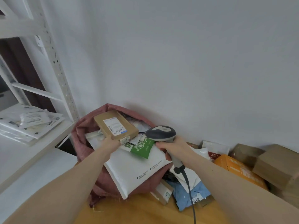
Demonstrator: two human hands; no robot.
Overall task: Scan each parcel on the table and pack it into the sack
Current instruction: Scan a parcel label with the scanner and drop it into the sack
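My left hand [113,143] grips the near edge of a flat brown cardboard parcel [115,125] with a white label, held over the open mouth of the dull red sack [84,128]. My right hand [174,147] holds a grey corded barcode scanner [161,133] by its handle, head pointing left toward the parcel. The sack is stuffed with parcels: a large white mailer [137,168] and a green and white pouch [142,147] lie on top.
On the wooden table [137,210] to the right lie a blue mailer [191,193], an orange box [237,168], brown cardboard boxes [278,165] and white mailers. A white metal shelf [32,123] with stacked plastic mailers stands at left. A plain wall is behind.
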